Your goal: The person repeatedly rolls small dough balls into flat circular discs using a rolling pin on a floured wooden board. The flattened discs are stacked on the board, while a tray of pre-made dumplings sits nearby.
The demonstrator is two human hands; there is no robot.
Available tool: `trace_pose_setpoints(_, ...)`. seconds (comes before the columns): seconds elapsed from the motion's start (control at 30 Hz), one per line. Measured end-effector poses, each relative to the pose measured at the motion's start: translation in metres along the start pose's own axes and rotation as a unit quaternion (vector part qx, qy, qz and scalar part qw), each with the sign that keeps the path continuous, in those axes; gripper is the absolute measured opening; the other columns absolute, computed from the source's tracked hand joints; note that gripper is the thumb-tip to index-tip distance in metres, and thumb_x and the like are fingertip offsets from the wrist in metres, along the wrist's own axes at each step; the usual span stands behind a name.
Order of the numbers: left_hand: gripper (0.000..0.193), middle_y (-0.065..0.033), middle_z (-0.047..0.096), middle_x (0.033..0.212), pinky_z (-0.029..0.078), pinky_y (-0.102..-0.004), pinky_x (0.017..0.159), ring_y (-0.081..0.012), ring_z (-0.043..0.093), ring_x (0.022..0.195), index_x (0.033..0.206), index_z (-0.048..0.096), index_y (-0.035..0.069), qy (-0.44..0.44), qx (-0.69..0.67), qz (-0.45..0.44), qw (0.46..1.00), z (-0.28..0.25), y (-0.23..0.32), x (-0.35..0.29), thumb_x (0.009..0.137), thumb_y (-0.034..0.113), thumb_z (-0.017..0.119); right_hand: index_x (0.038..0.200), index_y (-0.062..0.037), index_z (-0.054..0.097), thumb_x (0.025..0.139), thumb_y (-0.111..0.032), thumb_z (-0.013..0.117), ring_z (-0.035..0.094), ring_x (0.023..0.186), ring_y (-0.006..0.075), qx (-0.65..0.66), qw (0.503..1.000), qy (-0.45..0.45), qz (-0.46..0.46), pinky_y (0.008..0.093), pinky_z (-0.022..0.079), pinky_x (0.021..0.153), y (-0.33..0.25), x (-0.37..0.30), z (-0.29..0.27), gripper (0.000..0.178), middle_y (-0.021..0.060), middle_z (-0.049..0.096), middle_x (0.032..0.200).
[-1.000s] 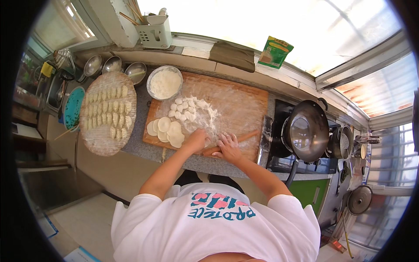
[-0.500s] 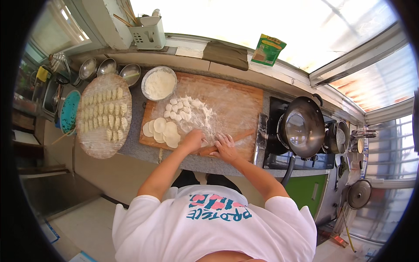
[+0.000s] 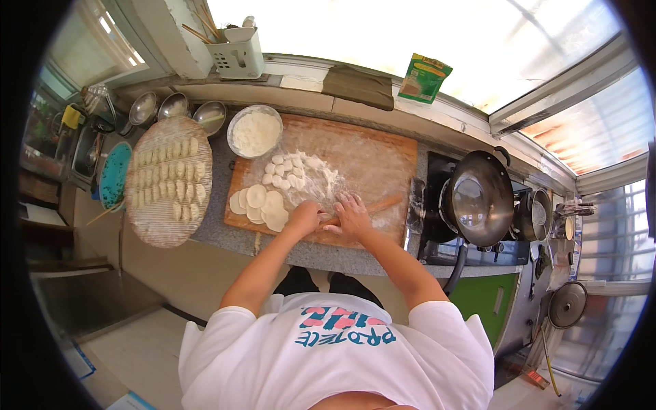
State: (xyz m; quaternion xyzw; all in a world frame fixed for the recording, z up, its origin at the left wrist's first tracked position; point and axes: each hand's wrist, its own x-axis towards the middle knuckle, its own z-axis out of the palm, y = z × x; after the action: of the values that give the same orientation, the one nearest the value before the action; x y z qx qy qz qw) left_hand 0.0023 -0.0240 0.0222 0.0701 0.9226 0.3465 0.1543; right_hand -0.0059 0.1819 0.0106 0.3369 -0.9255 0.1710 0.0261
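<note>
My right hand (image 3: 352, 215) lies over a slim wooden rolling pin (image 3: 385, 203), which slants across the near part of a floured wooden board (image 3: 383, 157). Close beside it, my left hand (image 3: 305, 218) rests with its fingers closed at the pin's left end; whatever they pinch is hidden. Left of that hand, flat round dough wrappers (image 3: 275, 212) overlap in a pile. Beyond them sit several small dough pieces (image 3: 287, 169) in loose flour (image 3: 331, 179). A bowl of flour (image 3: 255, 132) stands at the board's far left corner.
A round tray (image 3: 158, 229) carries rows of dumplings (image 3: 179, 171) on the left, with a turquoise bowl (image 3: 115, 171) beyond it. Metal bowls (image 3: 209, 117) line the wall. A wok (image 3: 478, 198) and a pot (image 3: 532, 214) occupy the right; a green packet (image 3: 424, 78) stands on the sill.
The rolling pin has shifted slightly away from me under my right hand. My left hand stays close beside it. The whole view has moved a little.
</note>
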Motion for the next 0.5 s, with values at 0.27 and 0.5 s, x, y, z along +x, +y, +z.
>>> trace_pose_setpoints(0.27,0.018,-0.0167,0.072,0.102,0.053,-0.0456,0.086,-0.0378,0.066,0.096,0.096,0.077,0.008,0.004,-0.019,0.142,0.990,0.025,-0.008,0.005,0.082,0.009,0.066,0.115,-0.0027,0.061,0.082,-0.066,0.066,0.046,0.134,0.0394,-0.008,0.999,-0.010,0.029,0.0568,0.030,0.115,-0.003,-0.038,-0.008,0.072,0.0214,0.052,0.141)
trace_pose_setpoints(0.5,0.016,-0.0171,0.072,0.104,0.052,-0.0462,0.087,-0.0361,0.066,0.102,0.098,0.077,0.009,0.009,-0.018,-0.081,0.996,-0.004,0.004,0.000,0.087,0.017,0.068,0.117,-0.0022,0.061,0.082,-0.065,0.065,0.047,0.133,0.0405,-0.015,0.997,0.036,0.059,0.0569,0.031,0.115,0.006,0.032,-0.001,0.072,0.0228,0.052,0.140)
